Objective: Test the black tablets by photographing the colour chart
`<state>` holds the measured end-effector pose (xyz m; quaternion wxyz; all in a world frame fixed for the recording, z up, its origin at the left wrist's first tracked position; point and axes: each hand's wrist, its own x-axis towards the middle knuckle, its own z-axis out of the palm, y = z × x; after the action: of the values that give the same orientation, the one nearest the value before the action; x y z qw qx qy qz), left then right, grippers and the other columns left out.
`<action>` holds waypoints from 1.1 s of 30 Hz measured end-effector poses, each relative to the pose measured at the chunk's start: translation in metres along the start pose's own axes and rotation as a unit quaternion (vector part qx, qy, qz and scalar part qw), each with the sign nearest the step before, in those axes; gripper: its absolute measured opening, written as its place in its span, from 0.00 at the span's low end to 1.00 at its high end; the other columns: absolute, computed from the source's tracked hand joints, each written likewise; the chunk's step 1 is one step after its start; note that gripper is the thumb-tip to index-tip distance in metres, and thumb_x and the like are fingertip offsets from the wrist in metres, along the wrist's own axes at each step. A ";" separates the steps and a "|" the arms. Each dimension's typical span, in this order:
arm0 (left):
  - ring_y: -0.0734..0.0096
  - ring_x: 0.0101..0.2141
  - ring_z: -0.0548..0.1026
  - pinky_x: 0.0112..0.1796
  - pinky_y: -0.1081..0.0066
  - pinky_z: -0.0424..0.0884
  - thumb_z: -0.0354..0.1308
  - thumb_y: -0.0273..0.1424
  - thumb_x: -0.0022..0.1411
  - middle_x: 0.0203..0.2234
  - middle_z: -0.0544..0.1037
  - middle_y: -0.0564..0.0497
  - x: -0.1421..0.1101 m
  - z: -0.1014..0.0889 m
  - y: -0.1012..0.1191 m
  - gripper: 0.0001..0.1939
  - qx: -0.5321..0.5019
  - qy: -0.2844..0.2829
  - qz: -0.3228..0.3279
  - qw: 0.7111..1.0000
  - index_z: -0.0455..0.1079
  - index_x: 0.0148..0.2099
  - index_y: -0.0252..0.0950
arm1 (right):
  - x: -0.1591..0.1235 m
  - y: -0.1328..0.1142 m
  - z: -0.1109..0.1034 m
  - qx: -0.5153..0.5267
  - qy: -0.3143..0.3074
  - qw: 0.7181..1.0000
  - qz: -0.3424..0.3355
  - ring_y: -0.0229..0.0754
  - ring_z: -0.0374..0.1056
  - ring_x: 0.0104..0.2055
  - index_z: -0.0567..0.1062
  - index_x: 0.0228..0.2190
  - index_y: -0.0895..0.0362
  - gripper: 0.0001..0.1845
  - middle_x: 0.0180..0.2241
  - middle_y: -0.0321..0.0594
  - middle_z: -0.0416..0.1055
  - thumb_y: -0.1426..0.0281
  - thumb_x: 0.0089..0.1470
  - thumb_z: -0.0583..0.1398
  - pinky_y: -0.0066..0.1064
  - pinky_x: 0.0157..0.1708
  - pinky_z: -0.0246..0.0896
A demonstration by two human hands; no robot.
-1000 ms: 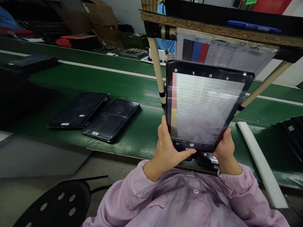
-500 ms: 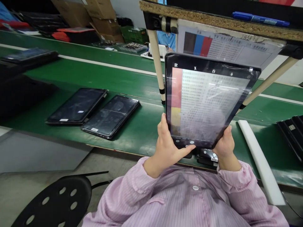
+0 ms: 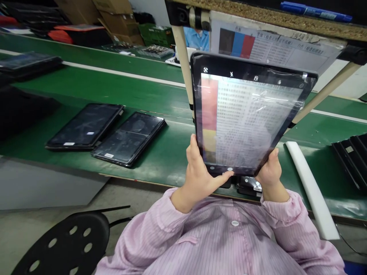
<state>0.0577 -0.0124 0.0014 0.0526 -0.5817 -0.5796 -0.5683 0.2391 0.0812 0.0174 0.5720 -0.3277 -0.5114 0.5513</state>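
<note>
A black-framed tablet is held upright between my two hands, its lit screen showing a camera view of a printed sheet. My left hand grips its lower left corner, with the thumb along the bottom edge by the shutter button. Around the lower right edge closes my right hand; its fingers behind the tablet are hidden. Behind the tablet hangs a printed test sheet with colour blocks and text, partly covered by it. Below the tablet, small dark devices lie at the bench's near edge.
Two dark tablets lie on the green bench to the left. A white foam strip and stacked black devices are at right. Overhead is a shelf board on beige poles. A black stool stands lower left.
The view has shifted slightly, so the bench and its tablets appear a little further left and higher. The held tablet looks slightly nearer; both hands keep their grip.
</note>
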 end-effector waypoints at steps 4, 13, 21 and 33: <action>0.35 0.70 0.57 0.69 0.38 0.55 0.77 0.56 0.46 0.70 0.56 0.32 -0.001 0.002 -0.002 0.70 -0.008 0.013 -0.011 1.000 0.41 0.78 0.40 | 0.000 0.000 0.001 -0.017 -0.007 1.000 -0.003 0.57 0.69 0.67 0.77 0.40 0.49 0.36 0.43 0.47 0.82 0.32 0.58 0.52 0.59 0.62 0.72; 0.33 0.71 0.55 0.68 0.37 0.54 0.77 0.59 0.45 0.72 0.52 0.31 0.000 0.000 -0.001 0.74 -0.002 -0.011 0.003 1.000 0.34 0.79 0.42 | 0.001 -0.002 0.002 -0.032 -0.015 0.999 -0.009 0.57 0.73 0.64 0.78 0.38 0.49 0.36 0.39 0.46 0.83 0.32 0.59 0.50 0.58 0.60 0.74; 0.32 0.73 0.52 0.69 0.38 0.54 0.78 0.58 0.43 0.73 0.53 0.32 -0.002 0.001 -0.004 0.72 -0.058 -0.003 -0.057 0.997 0.42 0.78 0.40 | 0.002 -0.004 0.004 -0.017 -0.001 1.000 0.000 0.58 0.74 0.62 0.78 0.37 0.49 0.36 0.37 0.46 0.83 0.31 0.55 0.53 0.58 0.60 0.74; 0.58 0.64 0.74 0.54 0.67 0.80 0.75 0.45 0.57 0.62 0.78 0.57 0.019 -0.025 -0.005 0.30 -0.455 0.026 -0.406 0.793 0.76 0.62 0.58 | -0.025 -0.052 0.004 -0.218 -0.120 0.962 -0.116 0.52 0.49 0.78 0.48 0.76 0.45 0.46 0.74 0.37 0.56 0.37 0.67 0.45 0.57 0.74 0.55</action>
<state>0.0332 -0.0176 0.0210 -0.4381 -0.2350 -0.4356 -0.7504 0.2540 0.0474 0.0615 0.4813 -0.3138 -0.7187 0.3916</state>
